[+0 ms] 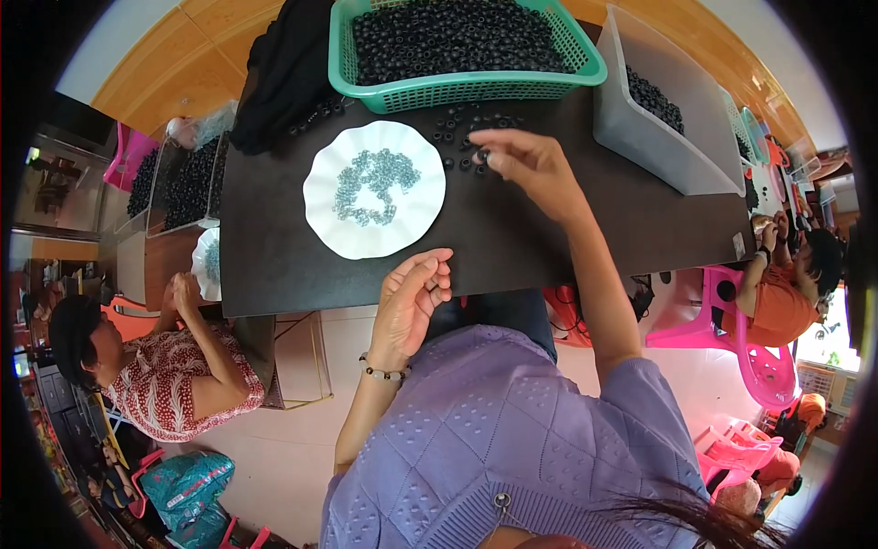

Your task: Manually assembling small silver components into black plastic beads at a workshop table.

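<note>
Over the dark table, my right hand (530, 169) pinches a small black ring-like part (483, 156) between thumb and forefinger. Several loose black parts (466, 166) lie on the tabletop just beneath it. My left hand (413, 297) hovers near the table's front edge, its thumb pressed to the curled fingers; anything inside is too small or hidden to name. Between the hands and to the left sits a white scalloped plate (330, 224) with many small clear pieces (380, 174) spread on it. A beaded bracelet (382, 373) circles my left wrist.
A green basket (476, 90) heaped with black parts stands at the table's far side. Right of it is a translucent bin (663, 151) with more parts; dark cloth (279, 78) lies left. Seated co-workers (178, 375) are at both sides, with a pink chair (722, 320) at right.
</note>
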Tool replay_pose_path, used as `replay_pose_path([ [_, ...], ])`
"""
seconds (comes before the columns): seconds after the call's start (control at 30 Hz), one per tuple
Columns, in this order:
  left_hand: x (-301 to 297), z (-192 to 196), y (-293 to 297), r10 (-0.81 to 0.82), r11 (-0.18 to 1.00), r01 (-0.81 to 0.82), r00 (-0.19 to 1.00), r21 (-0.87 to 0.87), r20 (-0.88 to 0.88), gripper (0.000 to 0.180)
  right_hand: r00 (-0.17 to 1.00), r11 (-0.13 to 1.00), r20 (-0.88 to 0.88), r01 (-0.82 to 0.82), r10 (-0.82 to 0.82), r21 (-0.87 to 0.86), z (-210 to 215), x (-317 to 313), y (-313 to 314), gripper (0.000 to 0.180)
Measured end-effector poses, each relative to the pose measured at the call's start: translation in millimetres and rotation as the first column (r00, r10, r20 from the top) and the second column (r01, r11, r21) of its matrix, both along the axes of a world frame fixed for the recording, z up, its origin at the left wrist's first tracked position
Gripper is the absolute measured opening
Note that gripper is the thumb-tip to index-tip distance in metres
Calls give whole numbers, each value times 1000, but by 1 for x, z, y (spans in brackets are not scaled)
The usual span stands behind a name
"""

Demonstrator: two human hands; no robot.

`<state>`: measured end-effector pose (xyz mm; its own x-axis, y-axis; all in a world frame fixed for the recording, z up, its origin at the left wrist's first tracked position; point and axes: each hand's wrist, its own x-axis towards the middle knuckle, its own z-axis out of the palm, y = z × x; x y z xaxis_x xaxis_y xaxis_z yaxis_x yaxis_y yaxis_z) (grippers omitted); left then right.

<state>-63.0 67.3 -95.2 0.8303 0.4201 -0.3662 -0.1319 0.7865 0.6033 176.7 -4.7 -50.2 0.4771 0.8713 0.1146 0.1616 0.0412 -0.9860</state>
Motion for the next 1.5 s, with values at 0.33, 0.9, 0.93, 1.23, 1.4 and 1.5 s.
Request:
replay_pose_path([
  [0.33, 11, 19, -6, -16, 998, 15, 1000, 64, 8, 28, 992, 993, -95, -69, 78, 100, -1, -59, -31, 24],
  [0.9, -22, 44, 25, 27, 940, 20, 991, 340, -134, 42, 923, 975, 384, -114, 32, 193, 12, -73, -38, 24],
  [0.93, -39, 47, 36, 186, 898, -175, 983, 404, 14, 47, 932, 961, 360, -140, 46, 239, 13, -75, -34, 23],
  [1.23, -48, 40, 37, 210, 923, -227, 974, 310, 87, 20, 949, 956, 287, -199, 133, 214, 2, -74, -28, 23],
  [1.4, -14, 27, -5, -51, 998, 50, 998, 30, 32, 21, 937, 952, 321, -213, 135, 220, 3, -73, -33, 22],
  [1.5, -7, 24, -10, -24, 1000, 24, 998, -11, 55, 23, 948, 960, 289, -193, 130, 201, 3, -71, -33, 23],
])
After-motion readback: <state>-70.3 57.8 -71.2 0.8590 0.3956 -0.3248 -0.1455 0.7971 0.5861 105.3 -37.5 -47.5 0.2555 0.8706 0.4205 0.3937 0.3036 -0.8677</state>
